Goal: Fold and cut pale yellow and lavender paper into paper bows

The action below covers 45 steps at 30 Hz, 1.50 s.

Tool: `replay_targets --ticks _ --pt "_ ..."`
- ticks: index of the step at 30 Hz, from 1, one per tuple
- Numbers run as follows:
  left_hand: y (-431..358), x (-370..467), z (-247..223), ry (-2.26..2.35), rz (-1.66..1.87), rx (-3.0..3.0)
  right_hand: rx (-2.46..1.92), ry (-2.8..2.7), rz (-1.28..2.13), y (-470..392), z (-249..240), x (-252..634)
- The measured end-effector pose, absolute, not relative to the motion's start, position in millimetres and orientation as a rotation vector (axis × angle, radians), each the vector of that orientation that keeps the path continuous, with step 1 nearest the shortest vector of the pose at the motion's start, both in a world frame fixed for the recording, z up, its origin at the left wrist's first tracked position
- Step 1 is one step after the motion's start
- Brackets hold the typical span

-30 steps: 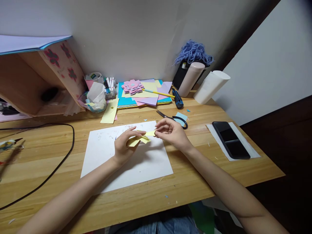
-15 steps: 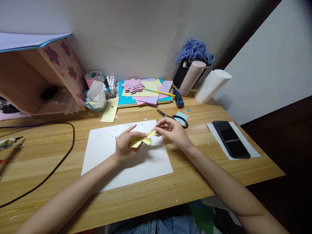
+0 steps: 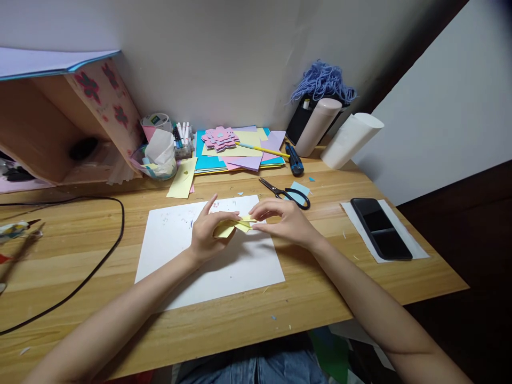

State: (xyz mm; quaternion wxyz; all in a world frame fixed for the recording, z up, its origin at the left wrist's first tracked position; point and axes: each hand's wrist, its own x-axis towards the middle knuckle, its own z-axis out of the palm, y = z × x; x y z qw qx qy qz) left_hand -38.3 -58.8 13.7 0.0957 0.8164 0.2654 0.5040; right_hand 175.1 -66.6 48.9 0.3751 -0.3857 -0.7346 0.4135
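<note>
The near edge of the wooden table (image 3: 304,298) is crossed by both forearms, and small paper scraps are scattered along it. Beyond that edge a white rectangular paper sheet (image 3: 192,288) is laid flat, and above its right half a folded yellow paper piece (image 3: 225,230) with several flaps is held up between the hands. Its long axis appears to be turned roughly from left to right, so that one end is met by each hand. The left end is gripped by the left hand (image 3: 208,232), whose thumb and fingers are closed on the folds while one finger is raised. The right end is taken between the thumb and bent fingertips of the right hand (image 3: 290,224), set in a narrow pinch; the exact contact is too small to be made out. Neither hand is nearer, since the piece is reached by both. To the right, well apart, a black smartphone (image 3: 380,229) is rested on white paper. Just beyond the right hand, black-handled scissors (image 3: 277,190) are laid partly over a light blue paper piece (image 3: 299,188), with the blades pointed away to the left. Farther back, a pink layered paper flower (image 3: 220,140) and a yellow pencil (image 3: 264,150) are placed on a stack of coloured paper (image 3: 206,162), beside which a blue and black utility knife (image 3: 295,161) is seen.
</note>
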Motion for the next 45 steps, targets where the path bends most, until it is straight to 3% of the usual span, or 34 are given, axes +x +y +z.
replay_targets --ticks 8,14,21,29,35,40,45 --pt "-58.1 -38.1 14.5 0.819 1.468 2.420 -0.913 -2.004 0.484 -71.2 42.1 171.1" --pt "-58.8 -38.9 16.1 0.815 1.436 2.401 -0.987 -1.978 0.539 -74.6 41.0 166.7" --pt "-60.0 -36.9 19.0 0.787 1.481 2.399 -1.012 -1.662 0.883 -75.6 39.0 158.4" --pt "-59.7 -37.6 11.5 0.877 1.447 2.373 -1.014 -1.857 0.642 -78.3 41.8 160.4" --pt "-61.1 -35.7 16.3 0.877 1.308 2.199 -1.089 -1.748 0.883 -73.6 40.8 159.7" --pt "-53.9 -33.3 29.5 1.001 1.008 1.620 -1.246 -1.407 1.249 -63.2 27.5 162.6" --pt "-45.6 -34.6 32.8 1.175 1.001 1.175 -1.243 -0.975 1.491 -59.8 18.6 159.9"
